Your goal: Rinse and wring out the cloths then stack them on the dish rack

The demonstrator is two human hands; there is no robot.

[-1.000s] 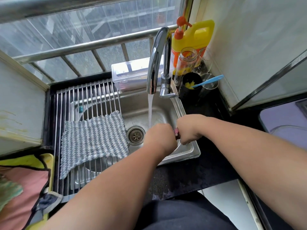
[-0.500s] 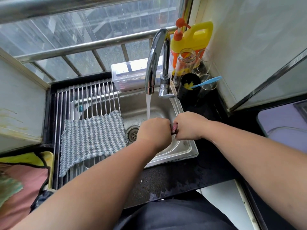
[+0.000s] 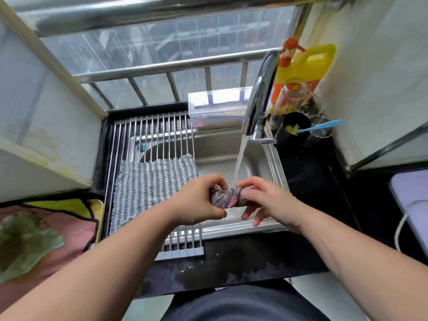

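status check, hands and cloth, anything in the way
Left hand and right hand both grip the twisted cloth over the sink, under running water. One grey cloth flat on the dish rack. Nothing between hands and rack.

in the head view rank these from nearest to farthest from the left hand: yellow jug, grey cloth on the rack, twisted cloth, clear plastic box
1. twisted cloth: gripped by the left hand.
2. grey cloth: just to the hand's left, flat on the dish rack.
3. clear plastic box: at the back, past the rack's far end.
4. yellow jug: far back right corner.
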